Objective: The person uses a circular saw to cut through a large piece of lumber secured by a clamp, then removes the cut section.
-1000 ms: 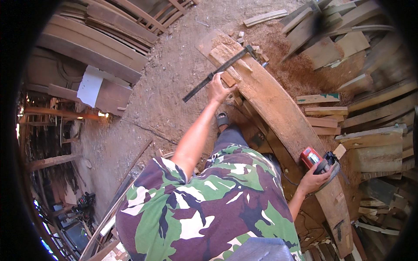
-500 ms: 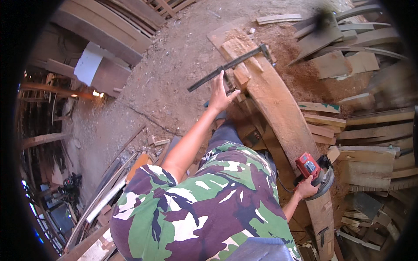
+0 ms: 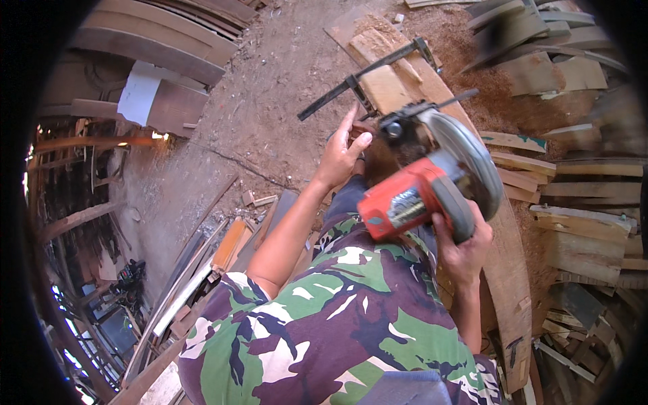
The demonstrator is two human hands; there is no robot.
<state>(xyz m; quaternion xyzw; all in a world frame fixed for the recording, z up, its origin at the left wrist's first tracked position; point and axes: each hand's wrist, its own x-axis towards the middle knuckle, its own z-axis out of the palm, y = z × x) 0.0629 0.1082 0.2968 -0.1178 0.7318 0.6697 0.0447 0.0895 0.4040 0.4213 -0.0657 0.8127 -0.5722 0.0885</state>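
A red circular saw (image 3: pixel 405 196) with a round grey guard is raised above the plank, and my right hand (image 3: pixel 466 243) is wrapped round its rear handle. The saw's near end reaches over my camouflage shirt. A long, curved wooden plank (image 3: pixel 503 270) runs from the far middle to the lower right. Across its far end lies a dark bar clamp (image 3: pixel 378 64), over a smaller wood block (image 3: pixel 388 88). My left hand (image 3: pixel 341 152) is at the clamp's screw, with thumb and fingers around its brown handle (image 3: pixel 364 127); the grip is partly hidden.
Stacks of curved boards (image 3: pixel 587 182) fill the right side. Sawdust (image 3: pixel 486 101) covers the ground by the plank. Offcuts and strips (image 3: pixel 229 246) lie on my left, and long boards (image 3: pixel 155 34) lean at the far left. A cord (image 3: pixel 233 162) crosses the dirt floor.
My right hand has lifted the circular saw off the plank's near part and brought it forward and left, toward the clamp. The left hand stays by the clamp. The view has shifted slightly.
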